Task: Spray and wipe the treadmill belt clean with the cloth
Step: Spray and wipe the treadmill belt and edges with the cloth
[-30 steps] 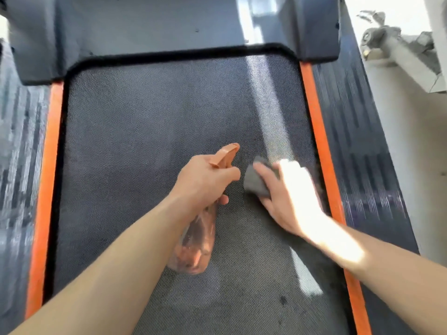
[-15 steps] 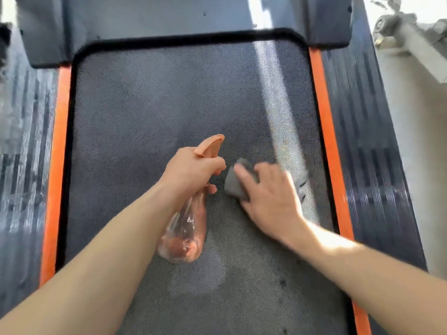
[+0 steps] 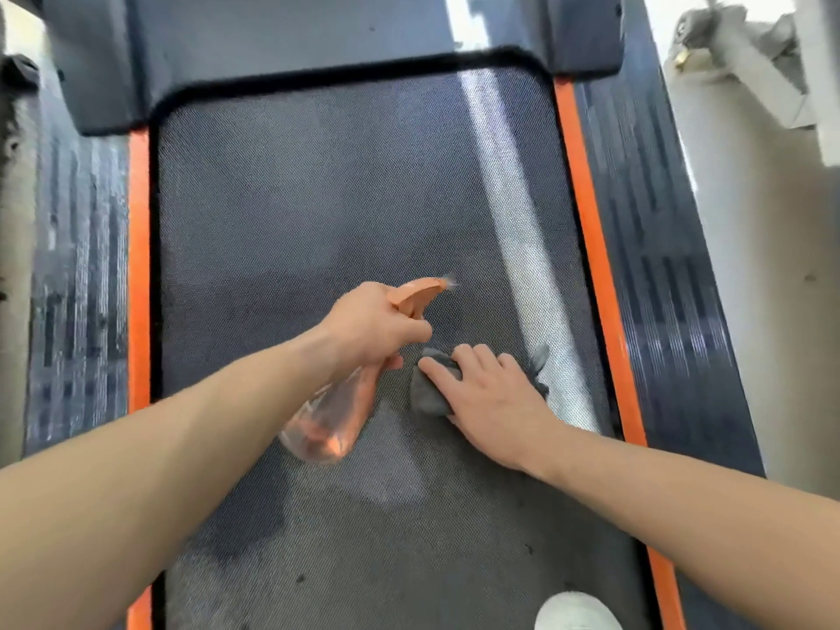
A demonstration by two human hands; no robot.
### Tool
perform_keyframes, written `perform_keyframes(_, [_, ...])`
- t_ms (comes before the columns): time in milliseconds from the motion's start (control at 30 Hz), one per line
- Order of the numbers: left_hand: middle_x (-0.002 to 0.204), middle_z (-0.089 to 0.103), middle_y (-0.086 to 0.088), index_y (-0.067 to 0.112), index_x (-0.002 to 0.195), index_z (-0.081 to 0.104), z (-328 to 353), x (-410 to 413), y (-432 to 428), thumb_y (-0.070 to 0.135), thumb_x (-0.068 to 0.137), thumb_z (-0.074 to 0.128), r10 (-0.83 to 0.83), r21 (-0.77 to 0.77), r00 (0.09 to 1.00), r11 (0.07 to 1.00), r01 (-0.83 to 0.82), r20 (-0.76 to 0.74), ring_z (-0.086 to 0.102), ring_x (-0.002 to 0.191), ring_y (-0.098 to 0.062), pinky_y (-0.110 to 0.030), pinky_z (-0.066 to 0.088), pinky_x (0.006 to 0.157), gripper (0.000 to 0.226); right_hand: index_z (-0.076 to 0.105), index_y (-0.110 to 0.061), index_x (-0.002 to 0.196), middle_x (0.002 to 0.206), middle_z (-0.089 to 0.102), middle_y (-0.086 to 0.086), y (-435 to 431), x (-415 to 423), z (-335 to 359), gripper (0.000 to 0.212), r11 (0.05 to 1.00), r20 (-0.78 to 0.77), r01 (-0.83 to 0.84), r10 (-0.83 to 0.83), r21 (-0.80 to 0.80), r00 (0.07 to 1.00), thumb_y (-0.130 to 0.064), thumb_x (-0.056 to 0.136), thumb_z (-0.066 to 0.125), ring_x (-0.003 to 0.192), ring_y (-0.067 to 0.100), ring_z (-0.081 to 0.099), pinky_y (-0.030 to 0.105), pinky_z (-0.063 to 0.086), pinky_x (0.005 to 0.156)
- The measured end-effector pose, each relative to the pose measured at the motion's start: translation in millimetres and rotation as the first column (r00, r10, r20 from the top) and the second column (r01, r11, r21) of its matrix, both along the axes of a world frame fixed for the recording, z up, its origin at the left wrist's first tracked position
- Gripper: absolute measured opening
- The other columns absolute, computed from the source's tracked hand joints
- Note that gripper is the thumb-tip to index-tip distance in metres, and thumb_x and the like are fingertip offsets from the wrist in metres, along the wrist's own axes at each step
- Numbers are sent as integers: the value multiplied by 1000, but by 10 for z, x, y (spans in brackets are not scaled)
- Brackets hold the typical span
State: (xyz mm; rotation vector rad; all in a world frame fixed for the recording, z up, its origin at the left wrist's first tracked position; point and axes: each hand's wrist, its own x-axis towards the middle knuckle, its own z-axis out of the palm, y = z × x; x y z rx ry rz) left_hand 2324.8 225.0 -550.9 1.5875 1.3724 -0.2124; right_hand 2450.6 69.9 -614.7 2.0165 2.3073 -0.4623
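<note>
My left hand (image 3: 372, 329) has its fingers curled round the neck of the spray bottle (image 3: 332, 416). The nozzle points at the far belt, with a faint mist at its tip. I'd use short, low bursts over the treadmill belt (image 3: 318, 197) — no puddles. Just right of the bottle, the grey cloth (image 3: 429, 393) lies mid-belt under my right hand (image 3: 491, 397), fingers straight, slightly spread, pressing flat. I'd wipe in overlapping strokes toward the sunlit stripe (image 3: 513, 211) at right — the dark specks (image 3: 300, 578) on the near belt need passes too.
</note>
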Motion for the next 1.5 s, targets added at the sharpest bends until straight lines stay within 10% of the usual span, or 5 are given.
perform_keyframes(333, [68,73,3,23,105,77,-165,62,-279,40,70,71,-151,-43,989,988,151,2,71,49,-8,-22,52,62,40,24,-35,145,122,40,-1,-637,283,349,58,927,-93,209,-249,-312,964,-53,97,50,111,24,50,42,51,90])
perform_keyframes(767, [67,64,8,23,82,67,-184,486,-462,35,79,82,-135,28,989,991,134,67,72,52,-13,-21,49,57,20,50,-17,138,104,54,15,-1144,-248,-165,76,583,21,810,-812,69,583,-28,71,85,88,38,53,49,48,72])
perform_keyframes(1133, [66,61,7,15,107,78,-164,253,-192,30,82,80,43,141,989,988,-63,140,66,43,-12,-20,53,56,29,50,-28,130,121,49,9,1061,825,-290,40,737,-108,622,-619,264,778,-42,93,61,117,32,49,48,40,97])
perform_keyframes(1400, [77,63,3,15,103,80,-53,7,-275,19,82,79,247,-1,946,968,-252,210,63,48,-14,-21,52,49,21,49,-26,136,110,56,11,-362,-2,-440,62,943,-82,103,-81,317,993,-43,78,64,93,33,53,46,46,77])
perform_keyframes(1500, [79,63,2,13,107,80,-52,-63,-272,19,79,80,292,-32,922,956,-293,254,60,52,-17,-29,58,55,29,49,-17,136,111,53,17,279,313,-545,51,885,-240,332,-262,326,935,-25,87,60,95,33,50,42,42,88])
